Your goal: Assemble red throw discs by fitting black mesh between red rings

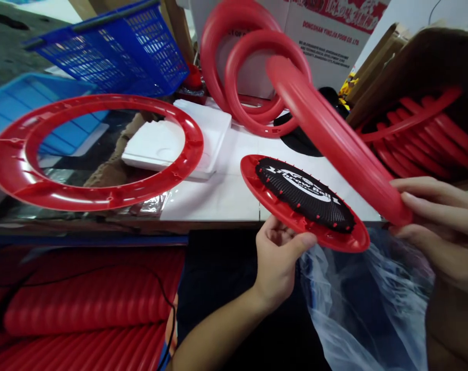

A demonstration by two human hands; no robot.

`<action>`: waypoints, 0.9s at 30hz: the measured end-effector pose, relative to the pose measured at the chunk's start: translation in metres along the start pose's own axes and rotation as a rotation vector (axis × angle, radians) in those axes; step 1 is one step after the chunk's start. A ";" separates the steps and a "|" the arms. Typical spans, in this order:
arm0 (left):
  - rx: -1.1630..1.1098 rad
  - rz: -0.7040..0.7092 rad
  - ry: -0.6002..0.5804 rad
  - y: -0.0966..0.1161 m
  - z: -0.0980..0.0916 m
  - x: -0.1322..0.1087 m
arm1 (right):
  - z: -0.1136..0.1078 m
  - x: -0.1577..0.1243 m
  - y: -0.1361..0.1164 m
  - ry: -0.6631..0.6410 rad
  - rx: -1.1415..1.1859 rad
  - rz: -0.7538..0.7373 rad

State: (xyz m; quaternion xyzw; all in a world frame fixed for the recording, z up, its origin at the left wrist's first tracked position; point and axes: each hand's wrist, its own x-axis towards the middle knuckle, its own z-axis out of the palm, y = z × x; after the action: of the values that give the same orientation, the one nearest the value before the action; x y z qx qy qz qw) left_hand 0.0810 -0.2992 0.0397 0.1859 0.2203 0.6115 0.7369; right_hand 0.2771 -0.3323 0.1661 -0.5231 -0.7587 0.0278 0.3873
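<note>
My left hand (276,257) grips the near edge of a red disc frame (270,198) with a black net centre (307,193) bearing white print, its thumb on the rim. My right hand (438,221) pinches the lower end of a red ring (334,134), seen nearly edge-on and tilted above the disc's right side. A flat, glossy red ring (106,198) with small pegs lies at the left, partly over a white foam tray (212,139). Two more red rings (241,111) lean against a printed carton behind.
Blue baskets (118,51) stand at the back left. A cardboard box (419,56) at the right holds several red rings (419,134). Stacked red rings (90,299) fill the space below the table edge (218,222). Clear plastic (334,309) hangs below my hands.
</note>
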 end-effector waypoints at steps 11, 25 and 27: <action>0.009 0.037 0.009 0.003 0.000 -0.005 | 0.018 -0.017 0.012 -0.270 0.243 0.099; 0.019 0.045 0.060 0.005 0.002 -0.006 | 0.021 -0.010 0.010 -0.368 0.318 0.113; 0.014 0.046 0.057 0.005 0.002 -0.006 | 0.022 -0.010 0.008 -0.363 0.306 0.117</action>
State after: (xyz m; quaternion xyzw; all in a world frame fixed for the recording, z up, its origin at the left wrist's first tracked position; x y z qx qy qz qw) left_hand 0.0767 -0.3039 0.0448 0.1786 0.2414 0.6318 0.7146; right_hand 0.2714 -0.3288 0.1415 -0.4879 -0.7712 0.2582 0.3171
